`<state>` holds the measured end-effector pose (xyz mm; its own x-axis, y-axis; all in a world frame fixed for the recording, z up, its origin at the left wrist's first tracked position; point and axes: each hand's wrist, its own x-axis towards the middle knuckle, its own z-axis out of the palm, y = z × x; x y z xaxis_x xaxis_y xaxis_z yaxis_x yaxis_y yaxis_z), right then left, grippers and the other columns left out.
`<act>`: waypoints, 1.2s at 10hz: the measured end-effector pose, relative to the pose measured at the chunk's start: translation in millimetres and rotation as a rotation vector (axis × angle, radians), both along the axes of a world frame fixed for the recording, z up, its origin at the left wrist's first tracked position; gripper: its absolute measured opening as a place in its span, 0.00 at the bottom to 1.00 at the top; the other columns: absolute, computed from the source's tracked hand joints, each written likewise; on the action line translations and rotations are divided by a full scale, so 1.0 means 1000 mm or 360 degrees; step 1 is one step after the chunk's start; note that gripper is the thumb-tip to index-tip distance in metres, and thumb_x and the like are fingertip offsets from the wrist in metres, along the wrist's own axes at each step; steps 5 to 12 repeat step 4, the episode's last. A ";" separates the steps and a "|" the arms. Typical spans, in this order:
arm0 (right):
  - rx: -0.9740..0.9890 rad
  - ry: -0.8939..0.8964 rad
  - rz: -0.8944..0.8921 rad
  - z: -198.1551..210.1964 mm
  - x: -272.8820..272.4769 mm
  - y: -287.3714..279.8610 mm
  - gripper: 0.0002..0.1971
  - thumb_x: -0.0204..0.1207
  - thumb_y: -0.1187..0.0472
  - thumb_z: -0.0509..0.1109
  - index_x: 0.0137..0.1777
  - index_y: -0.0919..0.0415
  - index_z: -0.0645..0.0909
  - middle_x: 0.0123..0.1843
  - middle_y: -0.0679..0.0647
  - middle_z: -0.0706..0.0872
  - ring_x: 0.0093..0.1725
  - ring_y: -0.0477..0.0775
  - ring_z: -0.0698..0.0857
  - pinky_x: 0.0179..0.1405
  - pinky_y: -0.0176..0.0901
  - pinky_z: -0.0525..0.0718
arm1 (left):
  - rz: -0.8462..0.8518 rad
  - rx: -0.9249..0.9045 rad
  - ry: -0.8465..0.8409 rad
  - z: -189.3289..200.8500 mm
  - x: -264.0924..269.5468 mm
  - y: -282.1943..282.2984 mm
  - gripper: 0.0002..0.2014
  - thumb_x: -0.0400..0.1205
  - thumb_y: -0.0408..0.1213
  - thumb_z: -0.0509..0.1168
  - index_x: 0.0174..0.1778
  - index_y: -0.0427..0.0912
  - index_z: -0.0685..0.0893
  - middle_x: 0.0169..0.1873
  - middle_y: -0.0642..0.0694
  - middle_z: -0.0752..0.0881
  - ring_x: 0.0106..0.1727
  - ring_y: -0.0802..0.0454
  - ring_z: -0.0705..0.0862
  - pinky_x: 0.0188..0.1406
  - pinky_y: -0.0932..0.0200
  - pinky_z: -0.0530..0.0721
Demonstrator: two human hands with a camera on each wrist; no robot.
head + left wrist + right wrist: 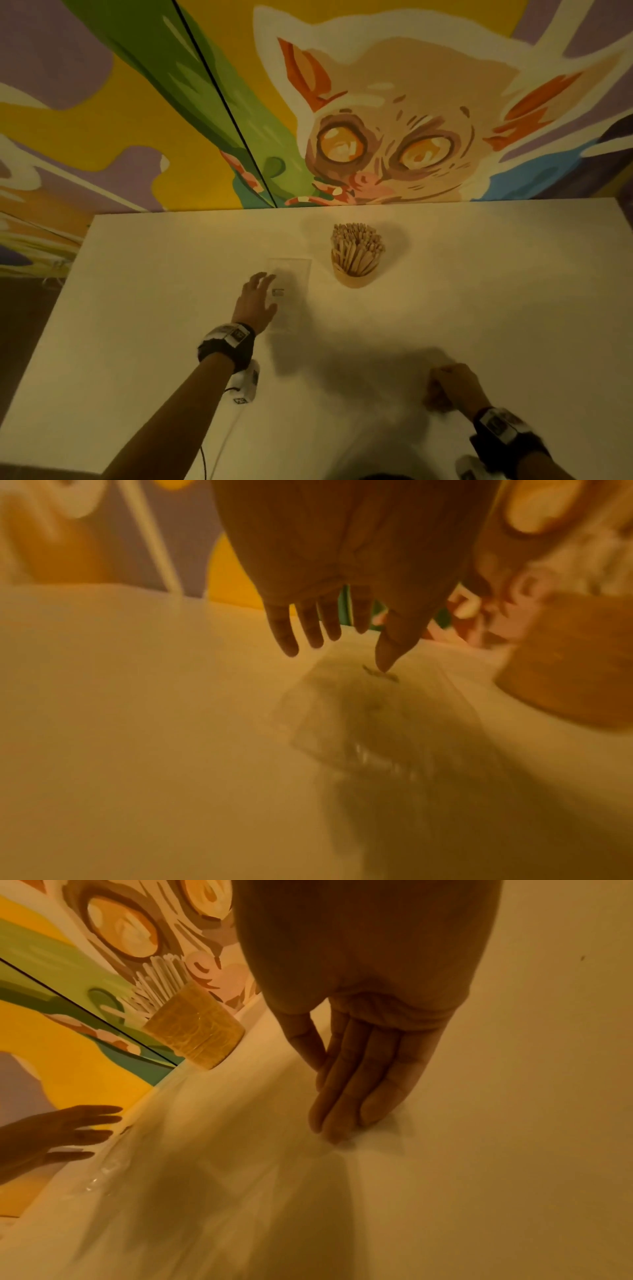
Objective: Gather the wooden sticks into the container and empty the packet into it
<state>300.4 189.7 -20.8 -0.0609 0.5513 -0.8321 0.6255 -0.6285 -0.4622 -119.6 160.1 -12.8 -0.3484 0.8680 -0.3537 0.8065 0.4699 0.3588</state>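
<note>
Sticks of pale wood (356, 248) stood bundled upright in a round wooden container (352, 279), their tips fanning out above its rim; in the right wrist view the same container (195, 1034) showed a woven-looking yellowish wall. The container sat on a white table (479, 291), toward the far edge and a little right of the middle. Just to its left, apart from it, a flat clear plastic packet (289, 298) lay on the tabletop with a small label near its middle; whether anything remained inside it could not be told. The left hand (255, 301) was stretched out over the near-left edge of the packet, its fingers spread and mostly straight. The left wrist view, blurred, showed the fingers (286, 631) pointing down toward the packet (373, 718), with the thumb tip close above or touching its surface; which of the two was not clear. The right hand (452, 387) was near the front right of the table, well apart from the container and packet. In the right wrist view its fingers (352, 1085) were straight and pressed together, tips touching the bare tabletop and holding nothing. Behind the table rose a wall painted with a large wide-eyed animal mural (394, 137) in yellow, green, purple and cream. Both wrists wore dark straps carrying cameras.
</note>
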 end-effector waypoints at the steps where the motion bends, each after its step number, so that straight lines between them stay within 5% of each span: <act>1: 0.0014 0.0004 0.0045 0.000 0.000 0.002 0.21 0.84 0.67 0.62 0.31 0.77 0.87 0.27 0.69 0.89 0.23 0.61 0.88 0.27 0.48 0.89 | -0.0340 -0.0158 0.0117 -0.003 0.017 -0.006 0.35 0.82 0.38 0.65 0.84 0.52 0.58 0.85 0.49 0.53 0.83 0.45 0.57 0.77 0.43 0.66; 4: -0.0060 -0.0027 0.0053 -0.003 -0.002 0.003 0.19 0.83 0.67 0.64 0.32 0.73 0.85 0.30 0.69 0.90 0.23 0.60 0.88 0.25 0.45 0.88 | -0.0217 -0.0193 0.0085 0.003 0.030 0.018 0.30 0.80 0.39 0.66 0.79 0.49 0.65 0.81 0.47 0.59 0.78 0.41 0.64 0.71 0.45 0.72; 12: -0.0060 -0.0027 0.0053 -0.003 -0.002 0.003 0.19 0.83 0.67 0.64 0.32 0.73 0.85 0.30 0.69 0.90 0.23 0.60 0.88 0.25 0.45 0.88 | -0.0217 -0.0193 0.0085 0.003 0.030 0.018 0.30 0.80 0.39 0.66 0.79 0.49 0.65 0.81 0.47 0.59 0.78 0.41 0.64 0.71 0.45 0.72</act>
